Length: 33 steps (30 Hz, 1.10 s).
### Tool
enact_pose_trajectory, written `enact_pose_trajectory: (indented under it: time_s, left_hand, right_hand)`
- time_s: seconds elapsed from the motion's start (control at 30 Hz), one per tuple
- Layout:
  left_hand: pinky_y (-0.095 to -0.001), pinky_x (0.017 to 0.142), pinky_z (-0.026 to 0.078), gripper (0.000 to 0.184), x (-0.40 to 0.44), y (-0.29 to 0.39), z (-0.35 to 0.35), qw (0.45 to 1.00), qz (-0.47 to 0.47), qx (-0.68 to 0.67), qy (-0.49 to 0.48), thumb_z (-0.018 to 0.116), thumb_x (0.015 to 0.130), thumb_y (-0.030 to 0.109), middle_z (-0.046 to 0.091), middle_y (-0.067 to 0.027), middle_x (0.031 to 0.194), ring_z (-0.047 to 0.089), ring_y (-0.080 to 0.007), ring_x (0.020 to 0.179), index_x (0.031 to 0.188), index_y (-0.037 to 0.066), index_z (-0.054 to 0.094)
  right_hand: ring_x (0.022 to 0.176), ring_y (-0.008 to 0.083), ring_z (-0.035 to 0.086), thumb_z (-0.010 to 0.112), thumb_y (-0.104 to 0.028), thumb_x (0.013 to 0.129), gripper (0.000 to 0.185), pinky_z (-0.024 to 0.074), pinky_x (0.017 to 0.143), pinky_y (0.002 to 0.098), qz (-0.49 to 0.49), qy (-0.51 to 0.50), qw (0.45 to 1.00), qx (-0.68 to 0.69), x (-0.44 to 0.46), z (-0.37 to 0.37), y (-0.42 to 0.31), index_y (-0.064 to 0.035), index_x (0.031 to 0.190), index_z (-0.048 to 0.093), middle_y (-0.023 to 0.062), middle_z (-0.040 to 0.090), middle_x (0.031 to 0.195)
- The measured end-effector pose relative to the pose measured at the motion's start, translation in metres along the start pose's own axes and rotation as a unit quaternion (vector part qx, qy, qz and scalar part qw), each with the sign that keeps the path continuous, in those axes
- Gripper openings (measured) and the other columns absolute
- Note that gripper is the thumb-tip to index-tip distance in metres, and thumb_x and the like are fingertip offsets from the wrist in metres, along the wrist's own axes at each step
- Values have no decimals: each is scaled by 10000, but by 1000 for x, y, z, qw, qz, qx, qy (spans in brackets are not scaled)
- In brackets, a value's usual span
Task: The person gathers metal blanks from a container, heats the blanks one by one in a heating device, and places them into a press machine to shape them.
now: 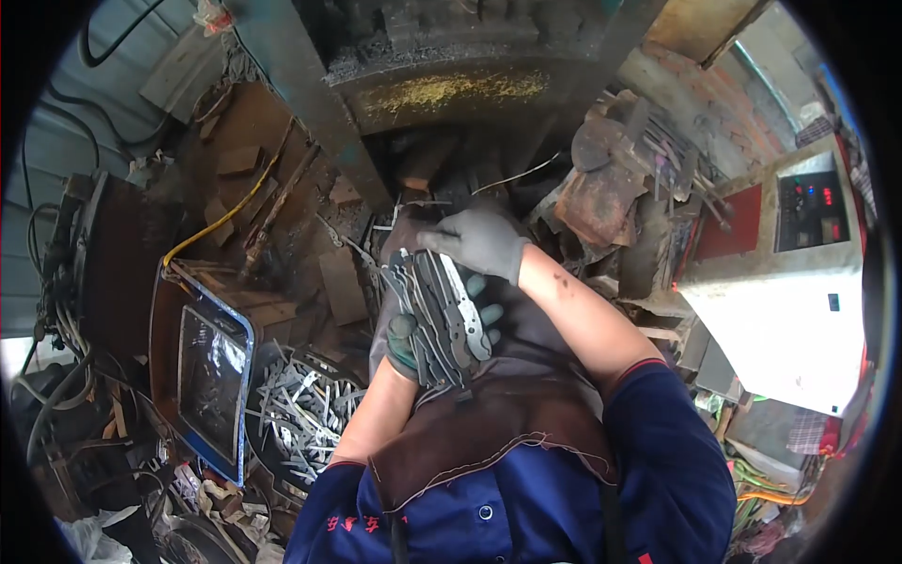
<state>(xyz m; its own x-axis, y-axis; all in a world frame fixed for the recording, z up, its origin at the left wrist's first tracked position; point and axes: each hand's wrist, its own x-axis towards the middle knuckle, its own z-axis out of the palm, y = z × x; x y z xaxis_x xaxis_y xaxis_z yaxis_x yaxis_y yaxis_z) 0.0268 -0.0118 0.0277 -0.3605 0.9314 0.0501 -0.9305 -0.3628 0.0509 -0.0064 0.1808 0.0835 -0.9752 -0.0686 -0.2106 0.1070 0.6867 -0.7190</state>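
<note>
A stack of dark, flat metal pieces (437, 320) with notched edges lies in my left hand (404, 343), which wears a dark green-grey glove. The gloved fingers wrap round the stack from below and both sides. One piece on the stack's right side is brighter silver. My right hand (479, 240), in a grey glove, rests at the stack's upper end with its fingers pointing left. Its fingertips are near the tops of the pieces, and what they pinch, if anything, is hidden. A brown apron (498, 414) spreads beneath the stack.
Many loose silver metal strips (305, 404) are heaped at the lower left, beside a blue-edged tray (242, 376). A control cabinet (780, 291) with red digits stands at the right. Rusty plates (601, 202) lie at the upper right, and a metal frame (338, 141) rises ahead.
</note>
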Motion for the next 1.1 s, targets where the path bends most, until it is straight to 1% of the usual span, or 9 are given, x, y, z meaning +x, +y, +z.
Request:
enact_pose_trajectory:
  time_s: [0.2, 0.33, 0.47, 0.6, 0.63, 0.73, 0.8, 0.9, 1.1]
  left_hand:
    - [-611, 1054, 380, 998, -7, -12, 7, 995, -68, -36, 59, 833, 688, 456, 423, -122, 1487, 473, -425, 1284, 1501, 185, 321]
    - [-550, 1042, 429, 1076, -9, -15, 9, 988, -129, -43, 80, 853, 634, 501, 497, -178, 1403, 552, -399, 1203, 1471, 61, 338]
    - [-545, 976, 489, 1099, -16, -5, 6, 989, -39, 129, 62, 870, 618, 472, 458, -253, 1406, 546, -409, 1206, 1469, 38, 326]
    - [-611, 985, 461, 1035, -16, -6, -4, 983, -90, 112, 114, 871, 648, 358, 415, -221, 1456, 491, -458, 1253, 1482, 66, 331]
    - [-635, 971, 457, 936, -15, -6, -10, 987, -75, 115, 85, 823, 712, 366, 427, -212, 1449, 492, -472, 1243, 1474, 89, 356]
    - [-695, 927, 447, 633, -14, -7, -10, 991, -65, 33, 113, 628, 900, 407, 458, -190, 1425, 488, -515, 1219, 1444, 156, 424]
    - [-622, 948, 482, 909, -9, -6, -5, 994, -49, -26, 95, 840, 686, 308, 460, -210, 1415, 522, -459, 1210, 1443, 68, 397]
    - [-589, 971, 481, 803, -5, -2, -7, 997, -57, -16, 53, 773, 767, 368, 507, -190, 1379, 521, -437, 1224, 1435, 91, 423]
    - [-513, 974, 491, 579, -4, -8, -1, 999, -20, 15, 31, 439, 983, 483, 554, -172, 1338, 549, -396, 1193, 1414, 98, 459]
  right_hand:
    - [975, 278, 673, 504, -412, 981, 449, 519, 837, 349, -131, 82, 970, 187, -7, 25, 24, -40, 1200, 629, 159, 689, 1051]
    - [1051, 175, 608, 465, -344, 1017, 409, 462, 941, 290, -29, -216, 893, 394, -4, 34, 19, -42, 1241, 627, 82, 655, 1168]
    - [1084, 152, 583, 457, -318, 1018, 405, 411, 1006, 288, -70, -229, 826, 510, -17, 27, 30, -19, 1216, 645, 66, 658, 1179]
    - [1060, 147, 606, 440, -319, 1033, 421, 447, 976, 297, -3, -94, 945, 315, -12, 35, 22, 19, 1218, 608, 99, 655, 1150]
    - [1020, 145, 610, 478, -296, 1025, 386, 461, 936, 295, -119, -51, 908, 399, -7, 36, 23, 26, 1191, 613, 87, 666, 1101]
    - [1007, 143, 607, 539, -251, 993, 325, 466, 911, 292, -38, 75, 949, 303, -21, 9, 15, -2, 1186, 620, 81, 666, 1080]
    - [981, 162, 619, 602, -223, 948, 302, 474, 890, 295, 51, 63, 970, 230, -33, -11, 6, -24, 1174, 631, 80, 670, 1055]
    - [926, 267, 668, 639, -224, 903, 295, 504, 812, 333, -187, 156, 968, 65, -41, 5, -3, -12, 1106, 656, 136, 688, 1021]
    - [827, 376, 641, 591, -337, 917, 308, 510, 726, 418, -54, 140, 985, 83, -43, 7, 6, -48, 940, 697, 194, 668, 868]
